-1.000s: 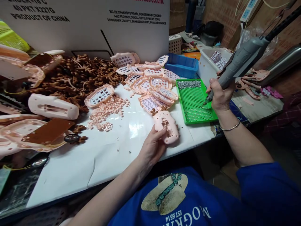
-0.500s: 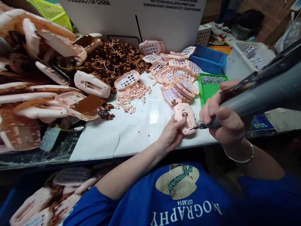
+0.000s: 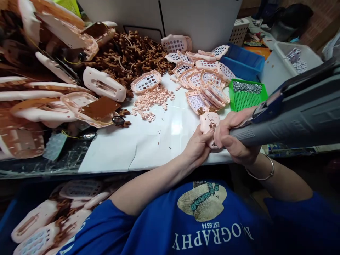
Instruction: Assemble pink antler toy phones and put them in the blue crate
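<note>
My left hand (image 3: 198, 147) grips a pink plastic toy casing (image 3: 208, 122) with brown antlers, back side up, at the table's front edge. Its battery slot shows partly, the lower end being covered by my fingers. My right hand (image 3: 235, 136) is wrapped round a grey electric screwdriver (image 3: 292, 113), fingers close to its front end. The tip is hidden behind those fingers, over the lower part of the casing. Just beyond the right hand lies a green tray (image 3: 245, 102) holding small silver screws (image 3: 247, 87).
Pink keypad shells (image 3: 209, 78) lie heaped behind the casing. Small pink rings (image 3: 152, 101) and brown antler pieces (image 3: 138, 53) spread across the table (image 3: 114, 148). Casings with boards (image 3: 90, 109) pile up at left. A blue bin (image 3: 241, 62) and a white bin (image 3: 281, 60) stand back right.
The screwdriver and my right hand have come in closer to the casing, covering its lower part and the tip. My left hand still holds the casing. The view has tilted slightly downward.
</note>
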A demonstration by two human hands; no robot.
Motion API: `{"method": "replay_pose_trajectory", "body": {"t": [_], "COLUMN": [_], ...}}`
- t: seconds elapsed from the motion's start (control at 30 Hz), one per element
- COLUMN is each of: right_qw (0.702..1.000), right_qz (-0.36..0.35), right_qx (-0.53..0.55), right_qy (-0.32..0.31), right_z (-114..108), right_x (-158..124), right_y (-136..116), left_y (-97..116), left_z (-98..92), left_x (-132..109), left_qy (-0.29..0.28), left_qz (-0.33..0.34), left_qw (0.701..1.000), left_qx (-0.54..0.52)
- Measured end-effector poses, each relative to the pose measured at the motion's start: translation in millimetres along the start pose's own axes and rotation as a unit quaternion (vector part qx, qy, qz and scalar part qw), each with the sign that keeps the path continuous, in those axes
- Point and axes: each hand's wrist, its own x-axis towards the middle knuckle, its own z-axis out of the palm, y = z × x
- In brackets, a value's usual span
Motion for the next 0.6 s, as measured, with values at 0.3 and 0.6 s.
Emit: {"method": "replay_pose_trajectory", "body": {"t": [0.3,0.6], "right_qw": [0.989,0.937], "right_qz": [-0.010,-0.121], "right_qx": [0.125,-0.064], "right_qy": [0.072,0.321], "right_z": [3,-65], "right_x": [19,40], "right_y": [-28,-35], "left_y": [0,48], "left_z": [-0.2,-37.0], "left_x": [-6,-40], "left_qy": [-0.009,-0.002], "left_qz": [0.025,0.300], "left_qw": [0.993,0.810], "left_qx": [0.119,0.504]}}
